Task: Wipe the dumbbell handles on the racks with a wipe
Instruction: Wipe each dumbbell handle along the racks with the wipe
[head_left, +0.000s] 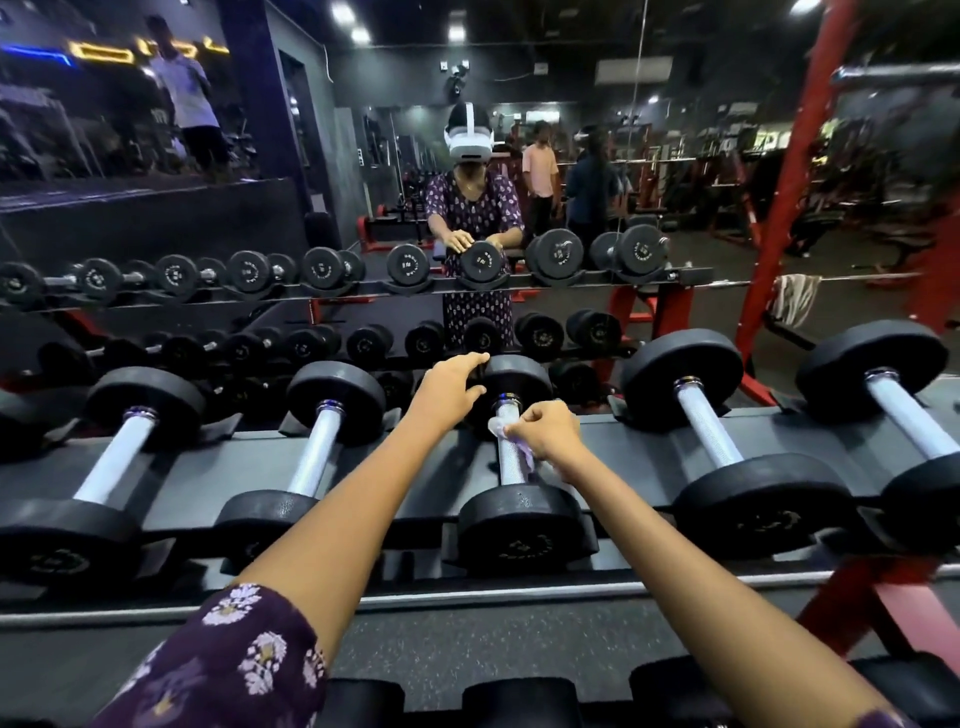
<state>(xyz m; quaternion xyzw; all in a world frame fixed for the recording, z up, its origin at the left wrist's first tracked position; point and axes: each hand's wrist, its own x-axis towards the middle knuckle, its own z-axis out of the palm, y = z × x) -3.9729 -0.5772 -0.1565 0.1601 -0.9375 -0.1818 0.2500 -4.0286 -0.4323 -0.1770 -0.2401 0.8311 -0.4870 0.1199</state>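
Dumbbells (522, 457) lie side by side on the rack (218, 462), mirror (208, 156) behind.

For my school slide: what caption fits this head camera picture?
Right hand rubs a wipe on a dumbbell handle while the left hand steadies its far weight.

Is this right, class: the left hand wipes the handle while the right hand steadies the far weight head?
No, the hands are swapped. The head view shows the right hand holding the wipe on the handle, while the left hand steadies the far weight head.
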